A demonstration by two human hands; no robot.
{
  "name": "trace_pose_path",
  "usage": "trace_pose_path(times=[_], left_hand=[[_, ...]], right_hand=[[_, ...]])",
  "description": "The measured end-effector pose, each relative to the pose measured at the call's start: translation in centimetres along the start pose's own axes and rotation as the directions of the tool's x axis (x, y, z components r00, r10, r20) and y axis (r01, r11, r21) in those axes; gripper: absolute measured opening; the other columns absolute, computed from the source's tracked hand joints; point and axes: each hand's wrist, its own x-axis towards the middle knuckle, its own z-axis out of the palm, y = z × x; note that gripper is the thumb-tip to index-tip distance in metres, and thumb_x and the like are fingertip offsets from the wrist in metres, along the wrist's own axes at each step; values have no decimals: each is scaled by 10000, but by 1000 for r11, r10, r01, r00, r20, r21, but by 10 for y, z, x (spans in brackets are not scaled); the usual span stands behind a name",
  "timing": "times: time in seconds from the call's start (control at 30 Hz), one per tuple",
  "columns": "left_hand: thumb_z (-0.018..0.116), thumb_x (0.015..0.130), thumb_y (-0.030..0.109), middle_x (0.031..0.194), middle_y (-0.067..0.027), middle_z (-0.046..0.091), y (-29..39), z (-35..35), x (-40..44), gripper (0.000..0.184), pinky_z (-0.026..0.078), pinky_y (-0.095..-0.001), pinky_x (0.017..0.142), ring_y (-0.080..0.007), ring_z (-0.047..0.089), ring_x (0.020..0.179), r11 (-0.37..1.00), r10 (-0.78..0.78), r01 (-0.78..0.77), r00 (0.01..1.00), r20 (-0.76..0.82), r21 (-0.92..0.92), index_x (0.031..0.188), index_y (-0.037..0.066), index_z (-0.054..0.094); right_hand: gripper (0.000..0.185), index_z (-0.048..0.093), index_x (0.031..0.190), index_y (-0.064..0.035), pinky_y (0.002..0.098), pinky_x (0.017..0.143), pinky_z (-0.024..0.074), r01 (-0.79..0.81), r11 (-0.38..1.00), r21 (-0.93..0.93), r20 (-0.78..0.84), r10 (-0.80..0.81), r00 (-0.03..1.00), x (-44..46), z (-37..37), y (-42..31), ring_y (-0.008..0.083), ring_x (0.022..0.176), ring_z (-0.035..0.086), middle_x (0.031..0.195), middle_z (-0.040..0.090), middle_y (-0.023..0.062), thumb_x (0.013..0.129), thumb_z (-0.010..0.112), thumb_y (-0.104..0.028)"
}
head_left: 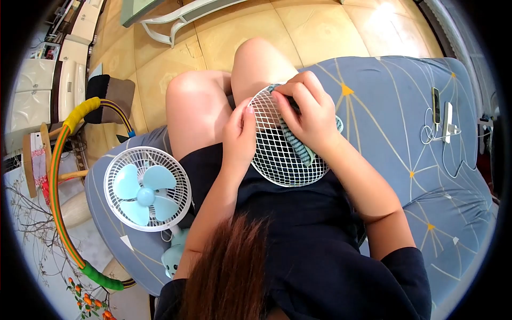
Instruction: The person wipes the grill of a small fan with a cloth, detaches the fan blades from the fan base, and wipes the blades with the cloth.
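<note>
A round white fan grille (pixel 288 173) is tilted over my lap. My left hand (pixel 240 133) is closed on its left rim, with the thumb on the upper edge. On the far right part of the grille, my right hand (pixel 308 109) pinches a blue-green striped cloth (pixel 296 145) against the rim. Part of this cloth hangs behind the mesh and shows through it, and another bit sticks out right of the hand. Left of my lap, a small fan (pixel 145 197) with light blue blades lies facing up, its blades uncovered.
I sit on a sofa with a grey-blue patterned cover (pixel 373 128). At right lie a phone (pixel 436 104) and a white power strip (pixel 448 121) with cables. A striped hoop (pixel 56 186) stands at left. A table (pixel 186 16) is ahead on the tiled floor.
</note>
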Motion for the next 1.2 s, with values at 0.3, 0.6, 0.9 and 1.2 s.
trace_pose_path(times=[0.3, 0.6, 0.9, 1.2], left_hand=[[447, 1063, 124, 1193, -123, 660, 12, -1, -8, 325, 477, -274, 949, -144, 614, 1075, 997, 46, -45, 999, -12, 66, 1274, -79, 588], [414, 1058, 91, 779, 59, 540, 30, -5, -19, 353, 292, -170, 529, 12, 364, 579, 989, 146, -145, 989, 33, -44, 1364, -34, 539], [525, 964, 74, 1151, -128, 613, 51, 8, -30, 385, 477, -317, 905, -157, 575, 1007, 930, 359, -367, 917, 173, 18, 1316, -73, 474], [730, 804, 61, 826, -44, 668, 94, -10, -25, 303, 486, -252, 680, -93, 588, 735, 971, 31, -98, 955, 295, 216, 1082, -39, 664]], right_hand=[[92, 635, 880, -49, 385, 611, 514, -218, 953, -209, -11, 220, 975, -24, -34, 41, 304, 693, 623, 859, 590, 107, 858, 720, -77], [150, 660, 924, 2, 218, 664, 440, -806, 523, 277, 81, 823, 563, -44, -80, 49, 46, 723, 534, 781, 616, -24, 970, 647, -140], [170, 619, 941, 6, 223, 655, 428, -813, 544, 208, 139, 807, 575, -10, -110, 35, 50, 734, 530, 794, 624, -3, 988, 610, -158], [168, 598, 974, 25, 269, 705, 471, -635, 769, 73, 283, 594, 753, 24, -111, 17, 107, 739, 556, 767, 615, 50, 981, 598, -143]])
